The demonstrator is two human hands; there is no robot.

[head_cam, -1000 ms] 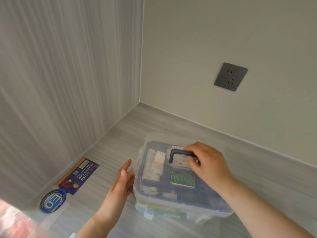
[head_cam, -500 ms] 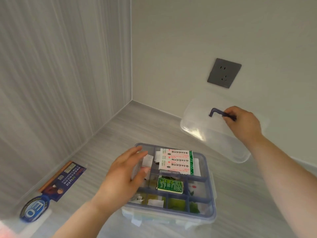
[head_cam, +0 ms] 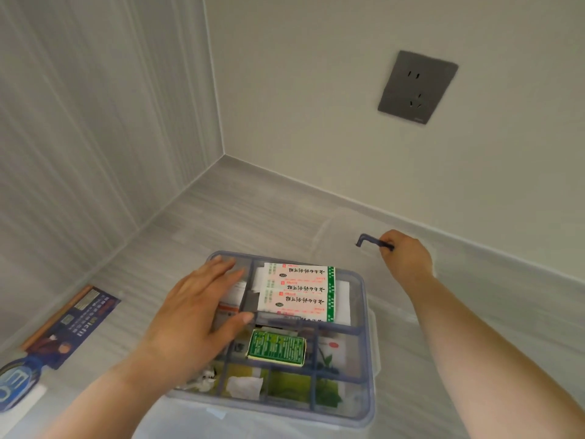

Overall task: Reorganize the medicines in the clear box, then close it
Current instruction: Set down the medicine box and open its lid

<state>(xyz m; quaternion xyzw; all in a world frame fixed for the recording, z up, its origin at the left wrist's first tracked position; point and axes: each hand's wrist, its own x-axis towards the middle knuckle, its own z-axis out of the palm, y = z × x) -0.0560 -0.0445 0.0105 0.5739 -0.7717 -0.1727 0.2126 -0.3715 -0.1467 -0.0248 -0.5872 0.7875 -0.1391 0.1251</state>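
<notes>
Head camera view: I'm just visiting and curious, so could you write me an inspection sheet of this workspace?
Surface: grey streaked surface, running into a corner.
Job's things: clear box open, its compartments holding white-and-green packets and a green carton; the clear lid is off, behind the box to the right.
Clutter: dark blue leaflet and a blue round label, to the left of the box.
Grippers: left hand laid flat over the box's left compartments; right hand pinches the lid's dark handle.
Cables: nothing seen.
Surroundings: grey wall socket, nothing plugged in; panelled wall on the left.
</notes>
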